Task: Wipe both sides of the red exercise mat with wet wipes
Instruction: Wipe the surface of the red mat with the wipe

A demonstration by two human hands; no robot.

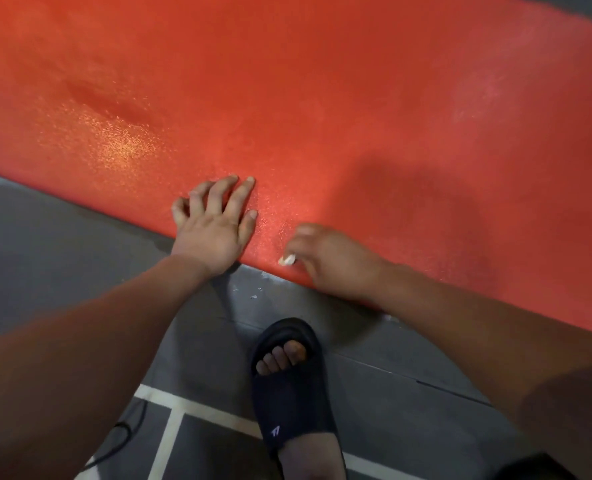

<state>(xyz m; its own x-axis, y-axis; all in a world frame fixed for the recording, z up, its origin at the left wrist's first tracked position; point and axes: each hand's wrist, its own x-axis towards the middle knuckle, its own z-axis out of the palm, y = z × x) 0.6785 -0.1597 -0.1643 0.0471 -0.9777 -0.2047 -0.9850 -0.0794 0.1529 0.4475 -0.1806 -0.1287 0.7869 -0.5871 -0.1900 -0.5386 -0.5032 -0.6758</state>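
Two hands at near edge of red exercise mat (322, 98), which lies flat on grey floor (62, 254). Left hand (215, 233): fingers spread wide, pressing mat surface, holding nothing. Right hand (329, 261): fingers curled, gripping small white wet wipe (286, 260) against mat edge. Black slide sandal (294, 393) on floor, near hands.

The floor (62, 258) is grey and smooth. White lines (197, 408) cross it near the bottom, and a thin black cord (130, 436) lies there too.
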